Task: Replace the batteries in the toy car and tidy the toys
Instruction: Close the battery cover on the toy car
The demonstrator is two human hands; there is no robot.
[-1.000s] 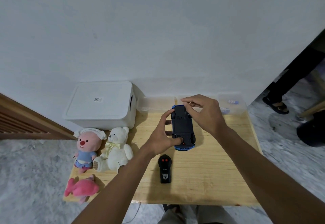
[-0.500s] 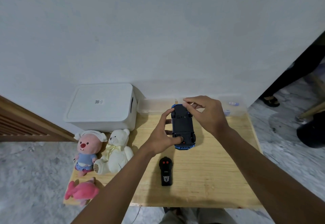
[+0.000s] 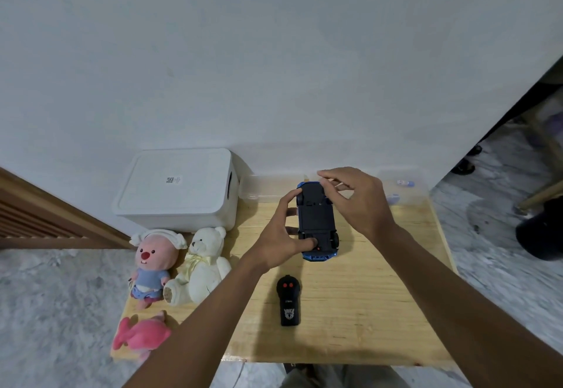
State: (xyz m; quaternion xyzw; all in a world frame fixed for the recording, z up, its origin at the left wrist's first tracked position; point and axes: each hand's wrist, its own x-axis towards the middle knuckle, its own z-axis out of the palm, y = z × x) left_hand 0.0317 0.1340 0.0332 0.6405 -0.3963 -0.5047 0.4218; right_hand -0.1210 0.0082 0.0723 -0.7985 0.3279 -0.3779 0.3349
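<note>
Toy car (image 3: 316,220) lies upside down on the wooden table (image 3: 380,296), towards the far edge. Left hand (image 3: 280,235) grips its left side, thumb on the near underside. Right hand (image 3: 359,202) is over the far end, fingers bent; contact cannot be determined. Black remote (image 3: 288,301) lies nearer.

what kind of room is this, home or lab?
Probably a home room: wooden table against a plain wall, teddy bear beside a white storage box, marbled floor.
</note>
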